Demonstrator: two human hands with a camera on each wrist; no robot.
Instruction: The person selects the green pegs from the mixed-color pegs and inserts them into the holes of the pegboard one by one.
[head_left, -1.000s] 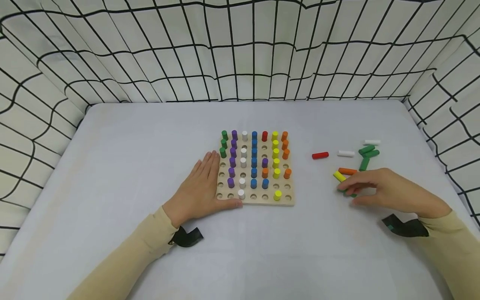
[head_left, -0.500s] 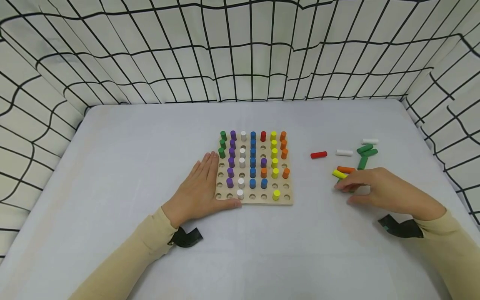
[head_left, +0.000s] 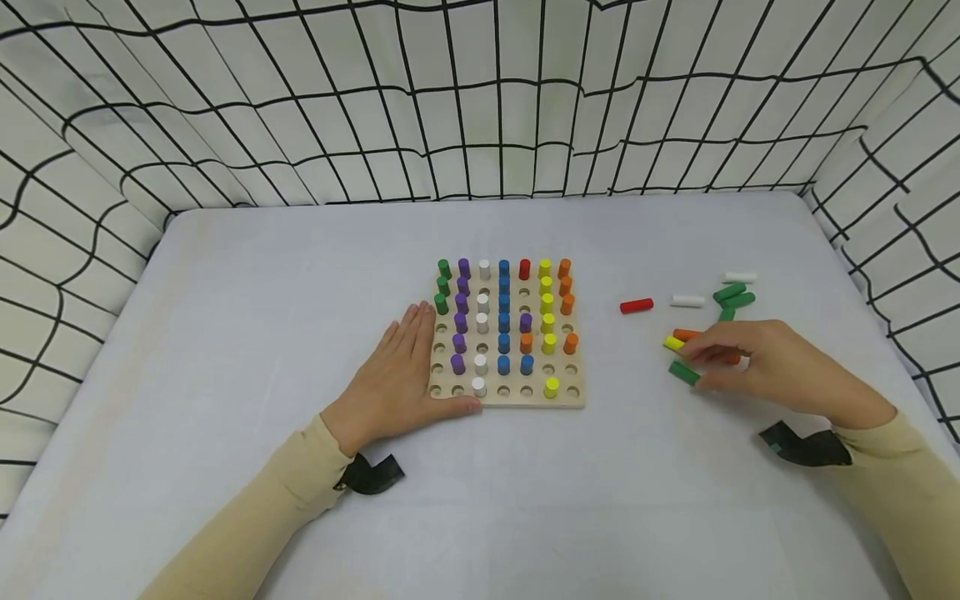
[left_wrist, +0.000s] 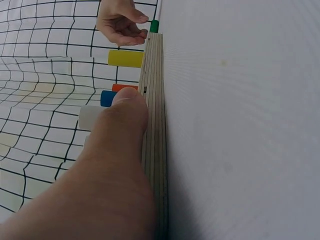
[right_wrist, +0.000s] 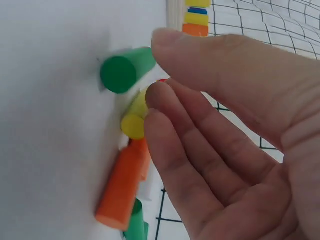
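A wooden pegboard (head_left: 525,400) carries upright coloured pegs in columns, with several bare holes. My left hand (head_left: 393,367) rests along its left side, fingers straight and thumb against the near edge; the left wrist view shows the thumb (left_wrist: 127,107) there. Over loose pegs on the right hovers my right hand (head_left: 772,371), fingers slightly bent. In the right wrist view its thumb stands apart from the fingers, with nothing gripped. Its fingertips are close to a yellow peg (right_wrist: 133,126); contact is unclear. A green peg (right_wrist: 118,74) lies near the thumb, an orange peg (right_wrist: 119,187) below the fingers.
A red peg (head_left: 637,306) lies between the board and the loose group. White pegs (head_left: 687,301) and several green pegs (head_left: 738,300) lie farther back. A black wire grid (head_left: 502,150) stands behind and at both sides of the white-covered table (head_left: 480,508).
My right hand has shifted slightly away from me, uncovering the green peg that lay mostly under its fingers. The left hand stays against the board. The head view has tilted slightly.
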